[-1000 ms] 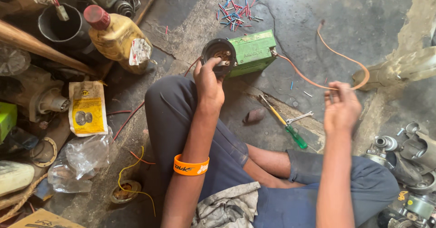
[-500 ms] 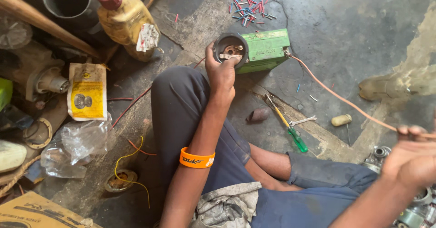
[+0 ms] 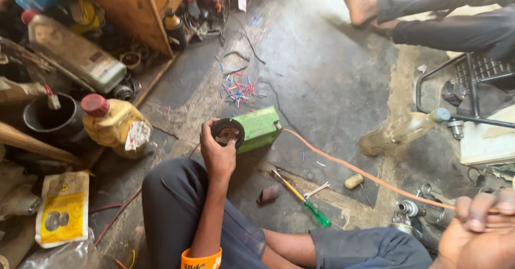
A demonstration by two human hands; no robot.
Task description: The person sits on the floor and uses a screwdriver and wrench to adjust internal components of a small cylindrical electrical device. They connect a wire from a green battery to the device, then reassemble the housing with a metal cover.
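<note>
My left hand [image 3: 217,153] closed on the black round end [image 3: 227,131] of the green box-shaped motor [image 3: 258,128] on the floor | my right hand [image 3: 477,231] pinches the orange wire [image 3: 365,177], running taut from motor down-right to it | since earlier: right hand pulled farther right, wire straighter

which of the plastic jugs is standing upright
The yellow jug with the red cap, left of the left hand. The grey jug further back lies on its side.
</note>
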